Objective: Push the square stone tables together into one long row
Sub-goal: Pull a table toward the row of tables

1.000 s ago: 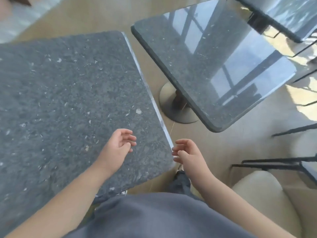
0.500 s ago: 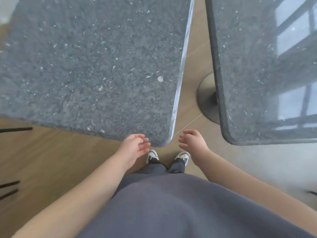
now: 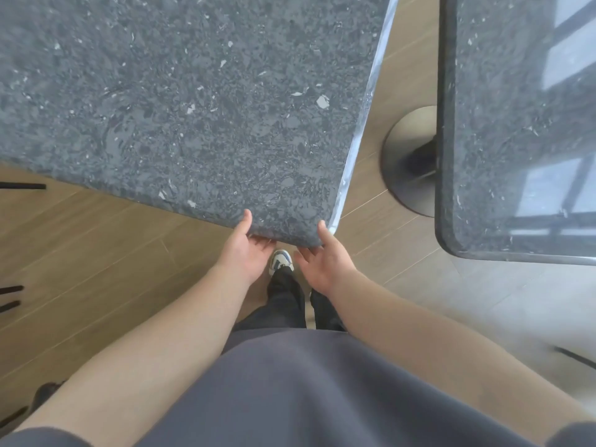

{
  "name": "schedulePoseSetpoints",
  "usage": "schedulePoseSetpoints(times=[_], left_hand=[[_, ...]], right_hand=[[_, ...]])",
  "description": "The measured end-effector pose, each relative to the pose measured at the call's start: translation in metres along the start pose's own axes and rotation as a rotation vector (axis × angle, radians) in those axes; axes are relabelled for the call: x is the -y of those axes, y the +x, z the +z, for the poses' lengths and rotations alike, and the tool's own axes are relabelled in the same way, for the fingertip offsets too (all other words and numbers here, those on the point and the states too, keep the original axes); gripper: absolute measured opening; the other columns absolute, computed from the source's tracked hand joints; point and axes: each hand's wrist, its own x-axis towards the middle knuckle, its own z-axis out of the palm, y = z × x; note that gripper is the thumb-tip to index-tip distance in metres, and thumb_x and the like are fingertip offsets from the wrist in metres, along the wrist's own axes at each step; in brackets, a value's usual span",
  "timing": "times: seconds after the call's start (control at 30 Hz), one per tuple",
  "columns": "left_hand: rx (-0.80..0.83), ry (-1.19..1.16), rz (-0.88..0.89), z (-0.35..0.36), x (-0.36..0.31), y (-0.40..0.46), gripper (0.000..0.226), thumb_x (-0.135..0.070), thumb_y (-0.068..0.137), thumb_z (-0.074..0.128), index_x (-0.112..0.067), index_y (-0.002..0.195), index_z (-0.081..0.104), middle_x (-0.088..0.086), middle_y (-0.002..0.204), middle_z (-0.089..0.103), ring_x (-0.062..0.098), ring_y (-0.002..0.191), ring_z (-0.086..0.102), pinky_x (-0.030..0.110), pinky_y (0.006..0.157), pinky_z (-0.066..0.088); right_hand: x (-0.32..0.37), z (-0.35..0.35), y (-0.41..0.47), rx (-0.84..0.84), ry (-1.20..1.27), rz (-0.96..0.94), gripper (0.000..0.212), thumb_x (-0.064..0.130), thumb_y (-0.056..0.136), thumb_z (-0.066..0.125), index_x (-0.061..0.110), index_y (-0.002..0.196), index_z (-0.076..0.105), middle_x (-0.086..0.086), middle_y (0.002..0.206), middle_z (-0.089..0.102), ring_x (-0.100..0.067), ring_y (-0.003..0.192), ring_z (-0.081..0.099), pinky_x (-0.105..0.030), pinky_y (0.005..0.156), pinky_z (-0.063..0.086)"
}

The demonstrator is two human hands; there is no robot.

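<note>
A dark speckled stone table (image 3: pixel 193 101) fills the upper left, its near right corner pointing at me. My left hand (image 3: pixel 245 250) grips the near edge just left of that corner, thumb on top and fingers underneath. My right hand (image 3: pixel 322 259) grips the corner itself, thumb on the top surface and fingers below. A second, glossy stone table (image 3: pixel 516 130) stands to the right, separated by a gap of wooden floor that widens toward me.
The second table's round metal base (image 3: pixel 409 162) sits on the floor in the gap. Black chair legs (image 3: pixel 22 186) poke in at the left edge, and another thin black leg (image 3: pixel 574 356) at the lower right. My shoe (image 3: pixel 281 261) stands below the corner.
Both hands moved forward from hanging loose before the corner and took hold of the left table's near corner. The view dropped and closed in on the corner.
</note>
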Motion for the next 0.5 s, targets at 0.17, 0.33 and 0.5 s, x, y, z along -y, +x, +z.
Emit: schedulePoseSetpoints(times=[0.17, 0.33, 0.5], left_hand=[[-0.064, -0.114, 0.099, 0.004, -0.011, 0.017, 0.032, -0.033, 0.098, 0.066, -0.008, 0.118, 0.063, 0.015, 0.125, 0.070, 0.029, 0.114, 0.068, 0.047, 0.094, 0.055], [-0.060, -0.108, 0.032, 0.025, 0.026, 0.019, 0.043, -0.037, 0.098, 0.065, -0.003, 0.125, 0.062, 0.021, 0.113, 0.075, 0.036, 0.115, 0.067, 0.053, 0.097, 0.054], [-0.198, -0.045, 0.056, 0.038, 0.036, 0.023, 0.046, -0.049, 0.094, 0.066, -0.007, 0.113, 0.065, 0.017, 0.098, 0.078, 0.034, 0.107, 0.068, 0.055, 0.107, 0.049]], right_hand=[[-0.006, 0.015, 0.021, 0.016, 0.219, -0.010, 0.041, 0.014, 0.095, 0.069, 0.009, 0.133, 0.056, -0.015, 0.126, 0.068, -0.029, 0.118, 0.065, -0.044, 0.108, 0.049], [-0.003, 0.006, 0.026, 0.079, 0.231, 0.023, 0.037, 0.013, 0.096, 0.066, 0.005, 0.131, 0.058, -0.017, 0.109, 0.077, -0.031, 0.107, 0.070, -0.041, 0.083, 0.058], [0.005, 0.004, 0.032, 0.075, 0.176, 0.106, 0.044, 0.015, 0.098, 0.064, 0.004, 0.139, 0.053, -0.021, 0.130, 0.066, -0.036, 0.120, 0.064, -0.047, 0.107, 0.048]])
